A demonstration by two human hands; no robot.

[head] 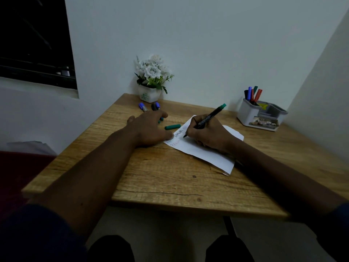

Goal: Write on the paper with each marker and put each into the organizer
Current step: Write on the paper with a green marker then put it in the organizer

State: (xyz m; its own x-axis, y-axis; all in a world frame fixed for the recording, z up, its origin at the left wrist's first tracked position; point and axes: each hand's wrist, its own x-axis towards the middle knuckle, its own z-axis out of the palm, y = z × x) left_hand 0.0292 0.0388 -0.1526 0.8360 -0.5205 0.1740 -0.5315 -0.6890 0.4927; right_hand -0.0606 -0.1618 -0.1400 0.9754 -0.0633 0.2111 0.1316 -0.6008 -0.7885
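On the paper, mid-counter: marker gripped in the right hand, fingers curled tight round the barrel. Long axis on a slant, tip down and left onto the sheet, green tail up and right, aimed roughly toward the organizer. Barrel lying across the top of the hand, tip poking out just left of the knuckles, right beside lines of writing.

Over to the left hand: fingers spread and flat, gripping nothing, one fingertip pressing the paper's left edge. Green cap loose on the wood between the two hands, just beside the paper, long axis roughly left to right.

Further back, loose markers lying near the flower pot, behind the left hand. Organizer off at the far right, well apart from both hands, with stowed markers standing tilted in its back-left compartment.
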